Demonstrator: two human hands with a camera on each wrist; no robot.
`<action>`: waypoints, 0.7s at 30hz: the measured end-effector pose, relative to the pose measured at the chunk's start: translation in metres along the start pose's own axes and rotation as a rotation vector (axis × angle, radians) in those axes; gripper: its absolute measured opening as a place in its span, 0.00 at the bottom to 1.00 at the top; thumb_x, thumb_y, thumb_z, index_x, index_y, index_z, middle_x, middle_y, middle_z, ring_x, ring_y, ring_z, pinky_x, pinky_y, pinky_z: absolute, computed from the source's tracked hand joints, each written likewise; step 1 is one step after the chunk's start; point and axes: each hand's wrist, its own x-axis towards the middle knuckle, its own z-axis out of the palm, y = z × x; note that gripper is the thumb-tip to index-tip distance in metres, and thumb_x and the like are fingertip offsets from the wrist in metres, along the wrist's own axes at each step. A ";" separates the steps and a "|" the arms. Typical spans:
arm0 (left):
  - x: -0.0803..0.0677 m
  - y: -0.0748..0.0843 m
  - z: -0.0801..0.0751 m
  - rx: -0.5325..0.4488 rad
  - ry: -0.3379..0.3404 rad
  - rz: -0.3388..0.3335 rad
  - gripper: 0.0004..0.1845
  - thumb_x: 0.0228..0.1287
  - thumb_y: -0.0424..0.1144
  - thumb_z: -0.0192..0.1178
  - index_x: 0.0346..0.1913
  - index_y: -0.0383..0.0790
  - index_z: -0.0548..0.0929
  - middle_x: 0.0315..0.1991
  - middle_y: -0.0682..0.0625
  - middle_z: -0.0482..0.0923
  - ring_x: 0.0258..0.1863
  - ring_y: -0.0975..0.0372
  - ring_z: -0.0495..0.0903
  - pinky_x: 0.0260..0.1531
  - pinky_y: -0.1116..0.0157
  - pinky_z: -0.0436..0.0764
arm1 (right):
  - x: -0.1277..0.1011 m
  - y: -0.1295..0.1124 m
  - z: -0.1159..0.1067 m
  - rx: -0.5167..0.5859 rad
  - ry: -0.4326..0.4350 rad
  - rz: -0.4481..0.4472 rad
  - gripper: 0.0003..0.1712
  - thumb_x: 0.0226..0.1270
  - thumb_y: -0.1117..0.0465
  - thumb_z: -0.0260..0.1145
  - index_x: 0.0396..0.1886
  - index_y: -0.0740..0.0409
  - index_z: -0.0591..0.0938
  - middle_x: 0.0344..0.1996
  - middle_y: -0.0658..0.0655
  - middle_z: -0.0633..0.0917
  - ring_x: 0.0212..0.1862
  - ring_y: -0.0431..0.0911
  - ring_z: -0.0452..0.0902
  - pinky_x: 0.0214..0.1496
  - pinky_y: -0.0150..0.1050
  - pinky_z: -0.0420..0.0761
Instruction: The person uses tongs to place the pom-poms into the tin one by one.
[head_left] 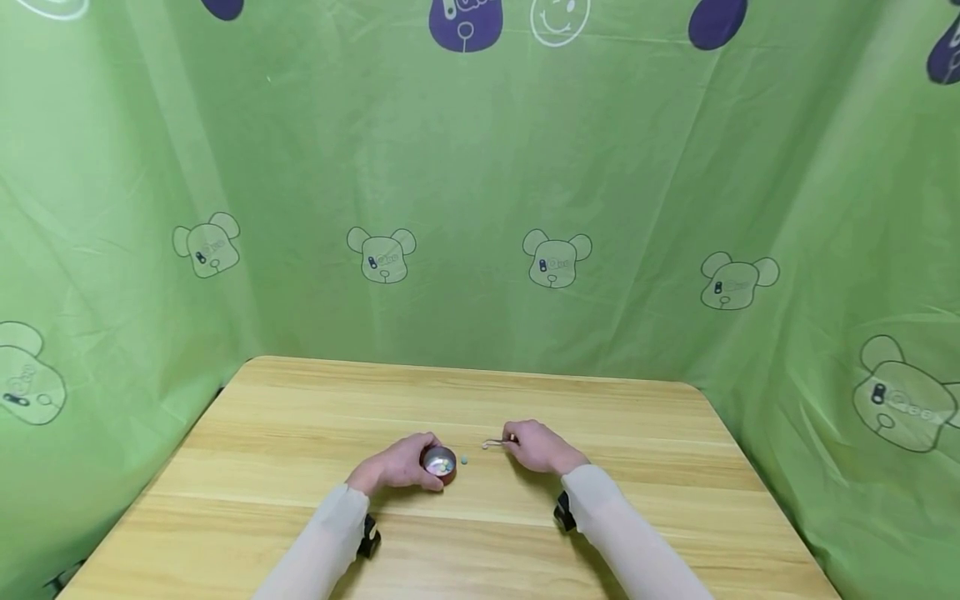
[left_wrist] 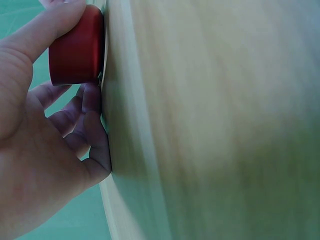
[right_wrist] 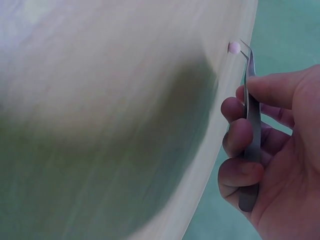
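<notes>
My left hand (head_left: 406, 462) grips a small round red tin (left_wrist: 77, 47) that stands on the table, thumb on one side and fingers round the other. Several small pale and coloured beads lie inside the tin (head_left: 439, 465). In my right hand (head_left: 540, 447) is a pair of bent-tip metal tweezers (right_wrist: 252, 125), held between thumb and fingers. The tweezer tips are slightly apart, beside a small pinkish bead (right_wrist: 234, 48) on the table; whether they touch it I cannot tell. A blue-green bead (head_left: 464, 460) lies between the tin and the tweezers.
Both hands work over a light wooden table (head_left: 300, 417). Green printed curtains (head_left: 465, 317) hang behind the table and along both sides. A black wrist camera (head_left: 369, 537) sits under the left sleeve, and another black camera (head_left: 565, 512) under the right.
</notes>
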 end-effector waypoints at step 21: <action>0.000 -0.001 0.001 0.005 0.005 -0.001 0.25 0.47 0.41 0.74 0.47 0.40 0.74 0.44 0.51 0.76 0.45 0.58 0.75 0.49 0.56 0.72 | 0.000 0.005 0.005 -0.005 0.006 0.002 0.05 0.70 0.60 0.58 0.34 0.53 0.78 0.25 0.47 0.76 0.27 0.42 0.69 0.33 0.40 0.71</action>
